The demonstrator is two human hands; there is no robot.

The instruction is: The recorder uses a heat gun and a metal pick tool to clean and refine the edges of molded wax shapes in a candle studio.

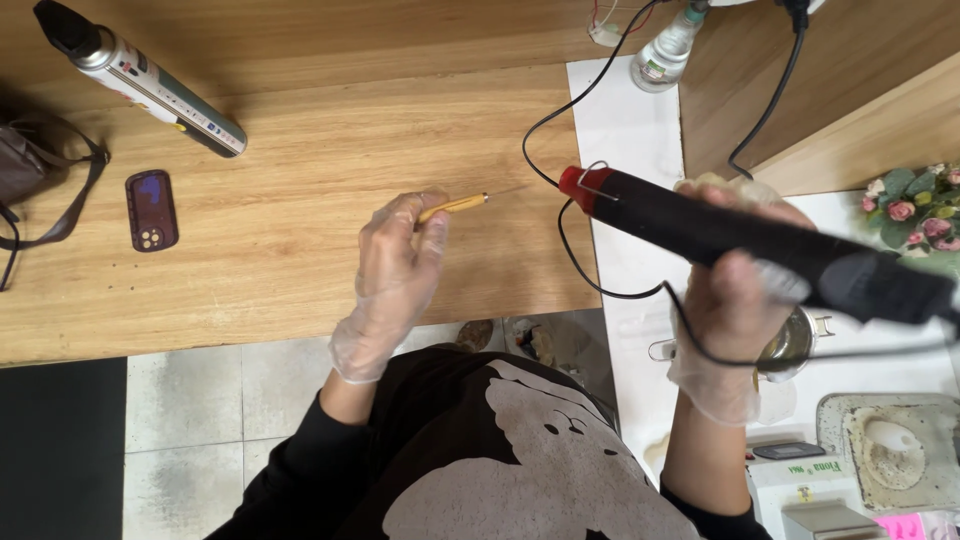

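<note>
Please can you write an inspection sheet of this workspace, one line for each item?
Surface: wooden table, with a white board at its right.
Job's things: black heat tool with red nozzle; thin yellow-handled tool.
Clutter: spray can, phone, clear bottle, bag.
Grips: left hand, gloved, pinches the thin tool; right hand, gloved, holds the heat tool.
Cables: black cable loops over the table edge.
Surroundings: tiled floor, pink flowers.
</note>
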